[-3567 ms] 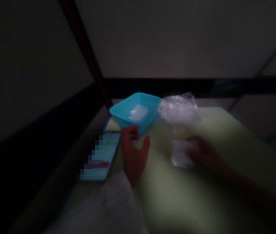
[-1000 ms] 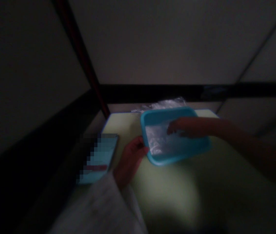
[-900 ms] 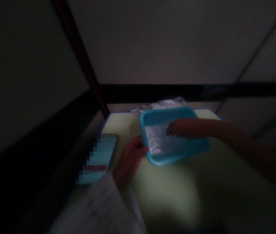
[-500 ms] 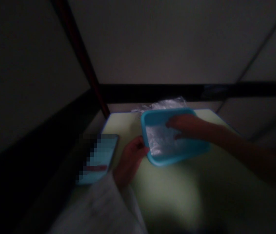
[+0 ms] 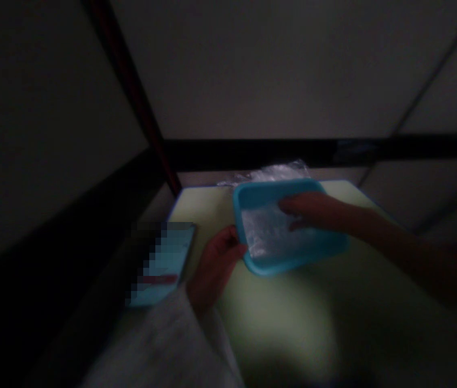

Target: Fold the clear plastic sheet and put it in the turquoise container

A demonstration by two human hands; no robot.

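Observation:
A blue plastic basin (image 5: 289,265) rests tilted on the pale yellow-green table. Inside it lie clear plastic bags (image 5: 264,237), crinkled and shiny; how many cannot be made out. My left hand (image 5: 220,258) pinches the basin's left rim between thumb and fingers. Over the bags, inside the basin, is my right hand (image 5: 307,210), its thumb and fingers apart with nothing visible between them. Whether its fingertips touch the plastic is too dark to tell.
More clear plastic (image 5: 281,171) lies behind the basin at the table's (image 5: 285,318) far edge. To the left is a light-blue flat panel (image 5: 167,264), partly pixelated, with a reddish strip (image 5: 159,279). A wall (image 5: 272,81) with a dark band stands behind.
My right hand has shifted very slightly to the right above the plastic bags. My left hand stays on the basin's rim.

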